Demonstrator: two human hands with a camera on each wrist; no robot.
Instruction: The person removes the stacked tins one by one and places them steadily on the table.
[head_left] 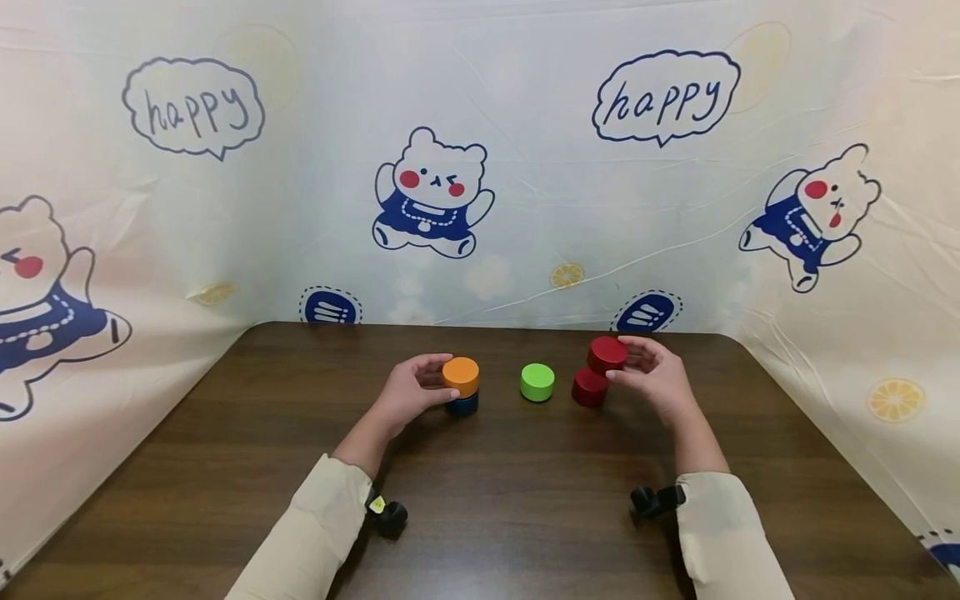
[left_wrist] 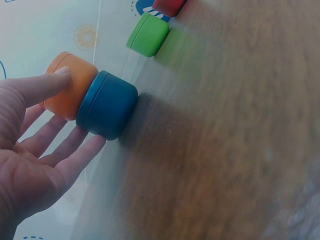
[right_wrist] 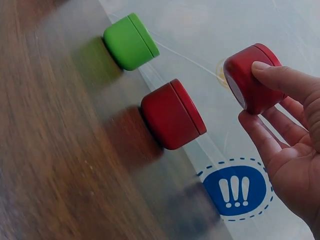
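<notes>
My left hand (head_left: 407,390) pinches an orange round tin (head_left: 461,377) between thumb and fingers. Directly beneath it stands a dark blue tin (left_wrist: 108,106), and in the left wrist view the two touch or nearly touch. My right hand (head_left: 657,379) holds a red tin (right_wrist: 254,79) by its side, with the thumb across the front. That tin is raised off the table; the right wrist view shows a gap between it and a second red tin (right_wrist: 173,115) standing on the tabletop. Between the two pairs a lime green tin (head_left: 537,382) stands upright.
The brown wooden table (head_left: 517,517) ends at a back edge just beyond the tins. A patterned cloth (head_left: 525,208) hangs behind it and along both sides. Each wrist carries a small black camera (head_left: 391,518) near the sleeve cuff.
</notes>
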